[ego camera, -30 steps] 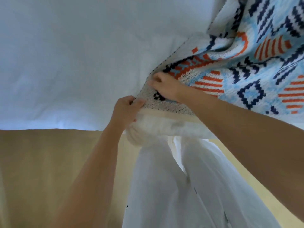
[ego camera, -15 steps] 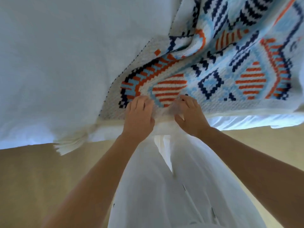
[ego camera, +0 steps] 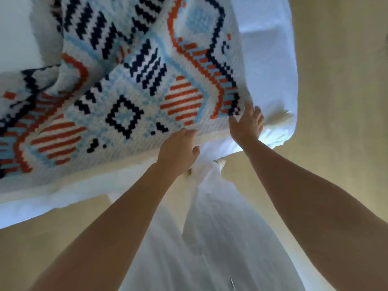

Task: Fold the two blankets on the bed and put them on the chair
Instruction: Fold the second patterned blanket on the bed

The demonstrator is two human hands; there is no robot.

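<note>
The white-sheeted bed (ego camera: 269, 59) carried the white, pale-blue, navy and orange knitted blanket (ego camera: 126, 91), which lay rumpled across it up to its near edge. The left hand (ego camera: 178, 150) gripped the blanket's cream hem, fingers curled over it. The right hand (ego camera: 246, 124) lay flat by the fringed corner, fingers straight and spread apart.

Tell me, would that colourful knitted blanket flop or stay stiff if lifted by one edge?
Probably floppy: the orange, navy and pale-blue knitted blanket bunches into soft folds at upper left. Likely not slippery: its chunky knit looks coarse. Perhaps heavyish for cloth, judging by its thick cream edge.
</note>
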